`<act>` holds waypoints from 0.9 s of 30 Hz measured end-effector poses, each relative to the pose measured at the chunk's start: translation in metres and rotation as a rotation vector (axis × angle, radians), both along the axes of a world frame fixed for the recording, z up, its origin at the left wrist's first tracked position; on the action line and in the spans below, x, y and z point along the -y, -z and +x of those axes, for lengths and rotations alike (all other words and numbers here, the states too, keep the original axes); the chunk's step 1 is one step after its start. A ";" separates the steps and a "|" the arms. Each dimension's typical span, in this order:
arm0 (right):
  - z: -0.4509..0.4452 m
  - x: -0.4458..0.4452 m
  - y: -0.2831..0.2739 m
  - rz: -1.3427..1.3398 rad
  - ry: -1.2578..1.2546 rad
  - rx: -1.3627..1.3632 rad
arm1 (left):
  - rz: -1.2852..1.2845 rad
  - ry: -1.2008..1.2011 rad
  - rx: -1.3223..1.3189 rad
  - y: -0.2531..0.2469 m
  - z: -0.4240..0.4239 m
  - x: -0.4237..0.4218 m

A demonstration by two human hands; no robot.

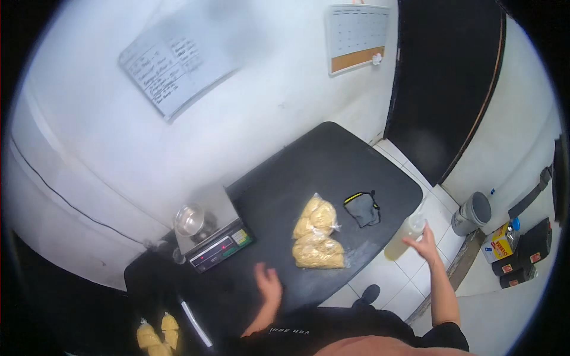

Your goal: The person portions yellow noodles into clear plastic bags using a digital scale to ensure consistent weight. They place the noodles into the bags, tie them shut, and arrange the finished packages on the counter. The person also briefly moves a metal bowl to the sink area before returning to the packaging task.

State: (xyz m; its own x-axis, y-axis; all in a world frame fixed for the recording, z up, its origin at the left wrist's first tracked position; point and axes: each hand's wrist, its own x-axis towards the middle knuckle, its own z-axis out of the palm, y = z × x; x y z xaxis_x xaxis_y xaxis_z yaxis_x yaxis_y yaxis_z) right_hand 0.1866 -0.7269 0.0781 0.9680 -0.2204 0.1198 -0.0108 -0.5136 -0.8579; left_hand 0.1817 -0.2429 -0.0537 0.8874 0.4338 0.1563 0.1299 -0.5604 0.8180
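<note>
My right hand (421, 244) is closed around a translucent squeeze bottle (406, 236) of pale yellowish liquid, held beyond the right edge of the black table (285, 178). Over the near part of the table, my left hand (268, 282) has its fingers apart and holds nothing. Two knotted clear plastic bags of a yellow shredded or crumbly food, an upper one (316, 216) and a lower one (319, 252), lie touching between my hands. A grey cloth piece with black and yellow trim (363, 209) rests to their right. On the left stands a digital scale (220, 249) carrying a round metal bowl (190, 220).
More yellow bags (153, 338) and a whitish strip (196, 323) lie at the lower left. A grey bucket (473, 214) stands on the tiled floor at right, near a yellow-and-white box (501, 242) and black containers (532, 240). A white wall borders the table's far side.
</note>
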 end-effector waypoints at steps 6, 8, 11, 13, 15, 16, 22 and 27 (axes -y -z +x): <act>-0.036 0.039 -0.021 -0.018 -0.359 -0.169 | -0.816 1.357 -0.288 -0.069 0.025 0.275; -0.039 0.070 -0.015 -0.017 -0.437 -0.054 | -0.746 1.493 -0.135 -0.107 0.037 0.358; -0.049 0.130 -0.038 -0.021 -0.246 -0.023 | -0.933 1.521 -0.169 -0.143 0.052 0.456; -0.058 0.172 -0.052 0.010 -0.151 -0.038 | -0.825 1.625 -0.113 -0.158 0.058 0.507; -0.069 0.207 -0.056 -0.028 -0.056 -0.011 | -0.953 1.639 -0.166 -0.168 0.057 0.555; -0.074 0.222 -0.054 -0.021 -0.043 0.002 | -0.980 1.682 -0.230 -0.168 0.060 0.575; -0.087 0.321 -0.033 0.002 0.144 -0.006 | -0.904 1.885 -0.420 -0.160 0.095 0.708; -0.097 0.419 -0.025 -0.001 0.477 -0.063 | -0.759 1.912 -0.458 -0.137 0.116 0.826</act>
State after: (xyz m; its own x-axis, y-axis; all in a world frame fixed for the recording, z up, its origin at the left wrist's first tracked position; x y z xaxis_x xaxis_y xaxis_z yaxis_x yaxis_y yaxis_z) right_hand 0.0893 -1.1459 0.1033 0.7642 -0.6417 0.0648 -0.2971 -0.4395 -0.8477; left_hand 0.2979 -1.0692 0.0832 0.1139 -0.9858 0.1234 0.1452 0.1394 0.9795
